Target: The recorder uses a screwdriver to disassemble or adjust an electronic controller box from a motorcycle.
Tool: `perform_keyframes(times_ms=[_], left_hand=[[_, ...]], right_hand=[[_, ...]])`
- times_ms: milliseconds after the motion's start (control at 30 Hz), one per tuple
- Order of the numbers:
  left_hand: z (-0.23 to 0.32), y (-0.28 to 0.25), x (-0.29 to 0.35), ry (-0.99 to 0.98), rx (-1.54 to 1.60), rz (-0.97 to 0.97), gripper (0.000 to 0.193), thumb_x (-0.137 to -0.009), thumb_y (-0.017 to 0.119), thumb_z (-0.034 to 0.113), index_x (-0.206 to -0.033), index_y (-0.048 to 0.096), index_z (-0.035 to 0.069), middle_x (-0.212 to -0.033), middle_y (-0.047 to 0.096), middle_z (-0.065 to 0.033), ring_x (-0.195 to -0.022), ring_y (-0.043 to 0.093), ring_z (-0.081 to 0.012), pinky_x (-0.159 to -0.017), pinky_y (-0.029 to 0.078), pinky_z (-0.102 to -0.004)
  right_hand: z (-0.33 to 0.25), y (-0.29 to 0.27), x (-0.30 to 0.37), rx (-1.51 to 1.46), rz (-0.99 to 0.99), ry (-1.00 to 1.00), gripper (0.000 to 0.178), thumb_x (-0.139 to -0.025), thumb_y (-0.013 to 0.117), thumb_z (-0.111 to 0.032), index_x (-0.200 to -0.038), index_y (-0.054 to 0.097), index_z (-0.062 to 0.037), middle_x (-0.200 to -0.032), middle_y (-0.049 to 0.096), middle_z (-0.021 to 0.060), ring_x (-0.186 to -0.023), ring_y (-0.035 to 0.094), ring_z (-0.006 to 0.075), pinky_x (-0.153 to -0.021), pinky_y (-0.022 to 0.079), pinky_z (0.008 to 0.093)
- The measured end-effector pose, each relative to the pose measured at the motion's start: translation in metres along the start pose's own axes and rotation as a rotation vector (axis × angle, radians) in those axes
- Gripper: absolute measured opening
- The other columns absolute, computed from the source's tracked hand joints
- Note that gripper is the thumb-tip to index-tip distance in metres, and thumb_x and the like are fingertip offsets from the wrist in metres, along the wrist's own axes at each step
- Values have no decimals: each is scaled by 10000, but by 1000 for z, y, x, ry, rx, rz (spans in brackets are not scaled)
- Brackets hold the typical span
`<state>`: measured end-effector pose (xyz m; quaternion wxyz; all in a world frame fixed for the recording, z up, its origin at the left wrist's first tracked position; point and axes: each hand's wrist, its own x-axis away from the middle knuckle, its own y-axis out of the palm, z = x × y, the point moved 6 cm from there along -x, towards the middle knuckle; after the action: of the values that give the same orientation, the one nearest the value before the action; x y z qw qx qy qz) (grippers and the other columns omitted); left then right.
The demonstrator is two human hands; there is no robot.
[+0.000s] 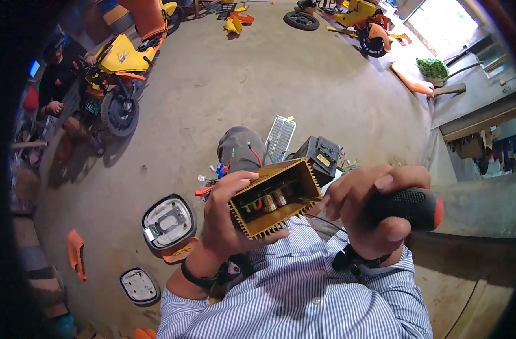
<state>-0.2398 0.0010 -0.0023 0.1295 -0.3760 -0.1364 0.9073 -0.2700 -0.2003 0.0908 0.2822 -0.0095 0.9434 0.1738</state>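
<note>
My left hand is wrapped round a gold-coloured, finned metal housing, tilted so that its open end faces me. Inside it, cylindrical capacitors and part of a circuit board show, along with a bit of red wire. My right hand grips a screwdriver by its thick black handle with a red end. The screwdriver's thin shaft points left toward the housing's right edge; whether its tip touches anything inside cannot be made out.
Beyond the housing lie a silver finned box, a black box-shaped unit and loose wires. Two white-and-black shells and an orange panel lie at left. A person is beside a yellow scooter.
</note>
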Motion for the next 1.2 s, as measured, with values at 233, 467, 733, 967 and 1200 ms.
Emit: perform_keyframes(times_ms=[233,467,733,967,1200], left_hand=[[-1,-1,2,15,15,4,1029,-547,1008,379,-1303,392,51,-1206,568,-199,-1096,626,-343,-921,545,-440],[-5,1,4,-5,20,-22,1027,-574,992,399,-1317,374,52,-1244,541,-216,-1134,592,-337,-976,504,-449],[-7,1,6,8,22,2,1038,-546,1006,395,-1316,398,55,-1216,571,-203,-1108,621,-348,-921,536,-439],[-10,5,9,3,48,14,1044,-541,1008,397,-1321,406,55,-1217,578,-205,-1115,621,-343,-928,535,-440],[-6,-1,6,2,43,6,1055,-548,1008,387,-1327,380,52,-1212,556,-208,-1110,617,-343,-922,549,-436]], right_hand=[[9,-4,-5,94,-72,-79,542,-903,779,-355,-1163,444,-18,-792,639,150,-754,704,256,-693,598,394],[33,-2,-3,23,43,-101,510,-912,771,-325,-1133,447,2,-757,644,123,-668,690,200,-616,586,322],[26,13,-1,424,-304,-113,566,-867,807,-377,-1153,466,-27,-800,661,133,-713,700,237,-650,585,363],[20,17,0,509,-429,-108,614,-878,786,-417,-1215,432,-45,-836,646,166,-754,697,272,-685,589,383],[17,-8,-5,199,-71,-176,571,-831,850,-352,-1123,511,3,-807,688,123,-705,710,201,-649,592,354]])
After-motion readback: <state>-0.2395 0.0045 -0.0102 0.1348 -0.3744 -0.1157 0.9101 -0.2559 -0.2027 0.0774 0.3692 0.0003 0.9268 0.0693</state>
